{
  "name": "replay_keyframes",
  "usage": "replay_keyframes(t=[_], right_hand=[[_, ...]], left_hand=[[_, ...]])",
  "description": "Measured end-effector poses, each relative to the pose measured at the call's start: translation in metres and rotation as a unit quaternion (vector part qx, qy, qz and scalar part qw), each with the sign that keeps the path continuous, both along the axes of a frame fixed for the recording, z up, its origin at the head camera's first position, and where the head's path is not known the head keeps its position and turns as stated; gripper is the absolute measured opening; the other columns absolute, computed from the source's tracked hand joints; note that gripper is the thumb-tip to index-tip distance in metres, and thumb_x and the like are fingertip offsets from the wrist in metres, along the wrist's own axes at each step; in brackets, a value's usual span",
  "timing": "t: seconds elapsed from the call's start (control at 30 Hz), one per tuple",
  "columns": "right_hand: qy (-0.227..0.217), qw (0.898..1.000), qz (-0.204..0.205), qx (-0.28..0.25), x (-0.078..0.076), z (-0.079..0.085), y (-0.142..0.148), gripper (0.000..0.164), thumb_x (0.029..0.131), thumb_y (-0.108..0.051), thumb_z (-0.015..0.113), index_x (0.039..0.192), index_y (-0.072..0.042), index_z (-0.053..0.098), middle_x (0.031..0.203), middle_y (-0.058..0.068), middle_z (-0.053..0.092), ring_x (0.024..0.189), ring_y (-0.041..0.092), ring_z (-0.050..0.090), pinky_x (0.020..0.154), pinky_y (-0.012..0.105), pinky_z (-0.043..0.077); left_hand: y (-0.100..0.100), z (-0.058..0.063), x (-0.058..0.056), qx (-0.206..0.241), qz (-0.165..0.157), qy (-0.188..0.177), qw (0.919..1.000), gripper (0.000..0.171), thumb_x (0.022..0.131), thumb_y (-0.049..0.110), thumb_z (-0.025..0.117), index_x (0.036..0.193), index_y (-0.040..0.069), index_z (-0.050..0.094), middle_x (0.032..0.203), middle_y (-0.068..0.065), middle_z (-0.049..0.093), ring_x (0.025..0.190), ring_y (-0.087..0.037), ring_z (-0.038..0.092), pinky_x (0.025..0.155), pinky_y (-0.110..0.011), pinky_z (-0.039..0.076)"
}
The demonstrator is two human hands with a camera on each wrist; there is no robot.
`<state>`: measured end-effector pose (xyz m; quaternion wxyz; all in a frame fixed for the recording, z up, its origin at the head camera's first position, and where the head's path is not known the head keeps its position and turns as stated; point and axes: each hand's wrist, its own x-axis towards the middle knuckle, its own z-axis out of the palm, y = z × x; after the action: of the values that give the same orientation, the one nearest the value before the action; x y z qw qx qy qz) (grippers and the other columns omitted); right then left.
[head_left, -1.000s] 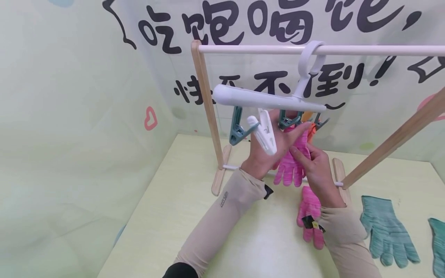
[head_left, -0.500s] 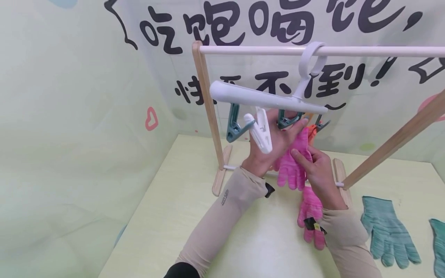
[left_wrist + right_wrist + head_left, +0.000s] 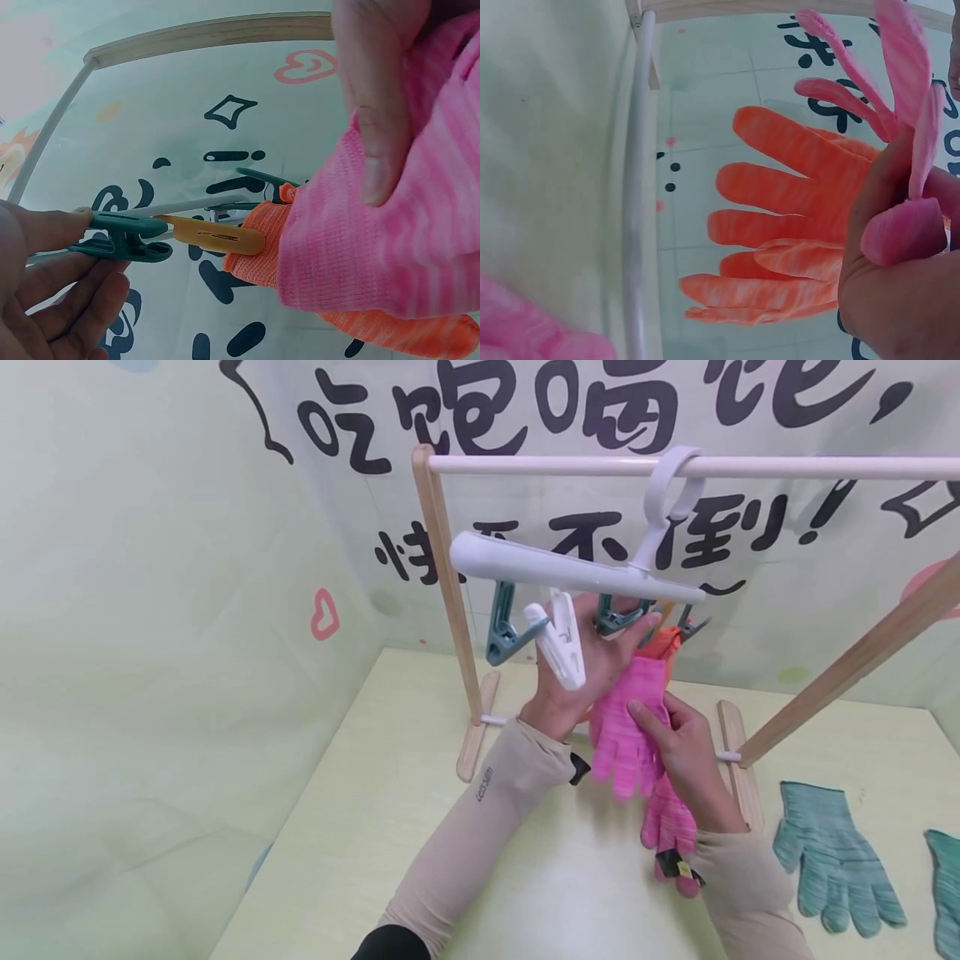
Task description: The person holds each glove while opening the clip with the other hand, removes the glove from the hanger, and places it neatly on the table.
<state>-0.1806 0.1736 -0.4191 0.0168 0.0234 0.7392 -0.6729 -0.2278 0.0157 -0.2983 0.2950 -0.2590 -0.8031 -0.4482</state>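
My left hand (image 3: 600, 664) pinches a dark green clip (image 3: 124, 236) under the white hanger (image 3: 570, 568), thumb on one handle and fingers on the other. My right hand (image 3: 686, 743) grips a pink glove (image 3: 630, 710), cuff up, by its side. In the left wrist view the pink cuff is apart from the green clip. Between them, a yellow clip (image 3: 217, 235) bites the cuff of an orange glove (image 3: 262, 259). The orange glove hangs behind the pink one, its fingers plain in the right wrist view. Another pink glove (image 3: 670, 818) lies on the table, partly hidden by my right arm.
The hanger hooks over the white rod (image 3: 540, 466) of a wooden-legged rack. A white clip (image 3: 558, 647) and another green clip (image 3: 504, 635) hang at its near end. Green gloves (image 3: 836, 856) lie on the table at the right.
My right hand has lowered the pink glove slightly, so its cuff now shows below my left thumb and more of the orange glove appears. The hanger's near end has swung slightly left.
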Motion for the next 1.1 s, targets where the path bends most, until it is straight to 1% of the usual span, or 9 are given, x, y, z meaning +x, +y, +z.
replay_keyframes(t=[0.13,0.27,0.4,0.5,0.57,0.7,0.77,0.9,1.1], right_hand=[[-0.021,0.999,0.016,0.024,0.005,-0.013,-0.002,0.060,0.095,-0.045,0.063,0.141,-0.008,0.052,0.090,-0.011,0.067,0.071,0.004,0.063,0.062,0.022,0.056],[-0.041,0.996,0.033,0.069,0.011,-0.026,-0.005,0.054,0.096,-0.042,0.062,0.139,-0.009,0.054,0.094,-0.010,0.063,0.079,0.004,0.056,0.067,0.022,0.052],[-0.072,0.991,0.053,0.104,0.017,-0.037,-0.008,0.049,0.096,-0.041,0.063,0.135,-0.012,0.056,0.095,-0.006,0.061,0.083,0.005,0.052,0.070,0.022,0.049],[-0.089,0.988,0.066,0.108,0.020,-0.042,-0.010,0.047,0.097,-0.039,0.062,0.133,-0.011,0.057,0.096,-0.003,0.062,0.083,0.008,0.053,0.072,0.023,0.049],[-0.094,0.987,0.073,0.107,0.022,-0.045,-0.011,0.043,0.097,-0.036,0.062,0.131,-0.009,0.058,0.095,0.000,0.061,0.083,0.010,0.053,0.073,0.024,0.050],[-0.104,0.987,0.071,0.104,0.027,-0.049,-0.013,0.040,0.098,-0.035,0.062,0.127,-0.008,0.059,0.094,0.002,0.058,0.082,0.012,0.051,0.071,0.024,0.049],[-0.105,0.986,0.071,0.108,0.029,-0.053,-0.015,0.043,0.097,-0.036,0.062,0.131,-0.010,0.058,0.099,0.003,0.060,0.085,0.011,0.052,0.073,0.024,0.050],[-0.110,0.985,0.087,0.102,0.032,-0.061,-0.019,0.045,0.097,-0.034,0.062,0.135,-0.010,0.056,0.104,0.006,0.062,0.086,0.012,0.053,0.075,0.024,0.050],[-0.112,0.981,0.105,0.118,0.034,-0.071,-0.026,0.040,0.098,-0.023,0.061,0.131,-0.003,0.054,0.092,0.004,0.058,0.079,0.011,0.051,0.069,0.024,0.048]], left_hand=[[0.000,-0.001,-0.001,0.000,0.003,0.005,1.0000,0.030,0.085,0.032,0.078,0.111,0.016,0.075,0.099,0.003,0.079,0.094,-0.002,0.072,0.072,-0.004,0.045],[0.000,0.000,-0.001,0.003,0.003,0.015,0.9999,0.027,0.085,0.031,0.079,0.108,0.017,0.077,0.093,0.003,0.079,0.093,-0.002,0.073,0.071,-0.003,0.045],[0.000,-0.001,-0.002,0.015,-0.007,0.025,0.9996,0.028,0.083,0.029,0.080,0.106,0.014,0.077,0.093,0.000,0.079,0.097,-0.006,0.074,0.076,-0.004,0.048],[-0.001,-0.002,-0.002,0.024,-0.016,0.026,0.9992,0.028,0.083,0.028,0.080,0.107,0.013,0.077,0.092,0.000,0.079,0.095,-0.004,0.073,0.076,-0.005,0.048],[-0.001,-0.002,-0.001,0.024,-0.017,0.024,0.9993,0.027,0.084,0.028,0.080,0.106,0.014,0.077,0.083,0.001,0.078,0.086,0.001,0.071,0.070,-0.005,0.045],[-0.002,-0.001,-0.001,0.013,-0.007,0.024,0.9996,0.021,0.084,0.030,0.079,0.099,0.014,0.076,0.059,0.004,0.063,0.062,0.002,0.052,0.055,-0.008,0.033],[-0.002,-0.001,-0.001,0.013,-0.009,0.025,0.9996,0.019,0.084,0.029,0.079,0.095,0.014,0.075,0.055,0.004,0.058,0.060,0.000,0.048,0.054,-0.009,0.031],[-0.003,-0.001,0.000,0.022,-0.021,0.028,0.9992,0.016,0.084,0.027,0.080,0.089,0.013,0.074,0.057,0.003,0.062,0.062,0.002,0.052,0.058,-0.007,0.036],[-0.004,-0.001,0.000,0.025,-0.027,0.029,0.9989,0.016,0.085,0.027,0.079,0.089,0.012,0.074,0.055,0.003,0.059,0.059,0.000,0.049,0.055,-0.009,0.034]])
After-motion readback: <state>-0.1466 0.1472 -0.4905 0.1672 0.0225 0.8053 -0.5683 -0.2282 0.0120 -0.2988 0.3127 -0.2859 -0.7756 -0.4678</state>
